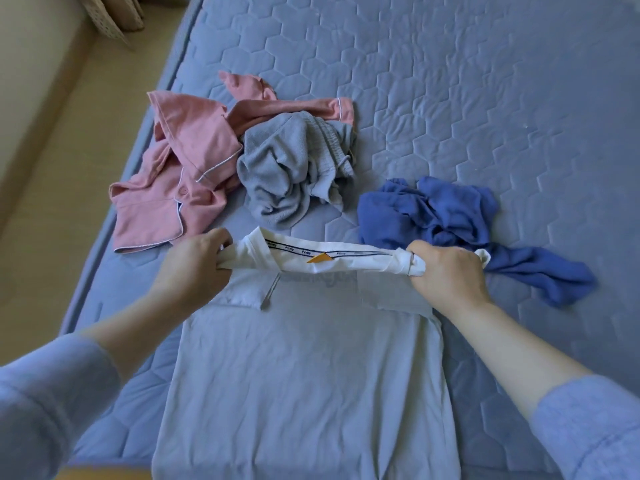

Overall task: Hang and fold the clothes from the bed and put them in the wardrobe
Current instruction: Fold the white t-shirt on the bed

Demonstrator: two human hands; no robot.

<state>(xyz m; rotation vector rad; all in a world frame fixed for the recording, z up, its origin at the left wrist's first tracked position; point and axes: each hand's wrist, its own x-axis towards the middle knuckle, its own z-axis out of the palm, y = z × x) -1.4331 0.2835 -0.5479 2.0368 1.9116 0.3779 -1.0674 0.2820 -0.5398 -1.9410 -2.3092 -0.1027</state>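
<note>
Hands, left (195, 263) and right (446, 271), clamp white shirt (308, 368); pink (180, 174), grey (291, 171), blue (446, 216) clothes beyond.

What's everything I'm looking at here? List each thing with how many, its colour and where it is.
White polo shirt: one, white, spread on the bed nearest the camera, shoulders gripped by both hands.
Pink pyjama top: one, pink with pale piping, crumpled at the left.
Grey garment: one, grey, crumpled in the middle, partly over the pink one.
Blue garment: one, deep blue, crumpled at the right.
Mattress: one, blue quilted, under everything.
Floor: beige, at the left.
Curtain: pale patterned, top left corner.
Left hand: closed on the shirt's left shoulder, blue sleeve.
Right hand: closed on its right shoulder, blue sleeve.
</note>
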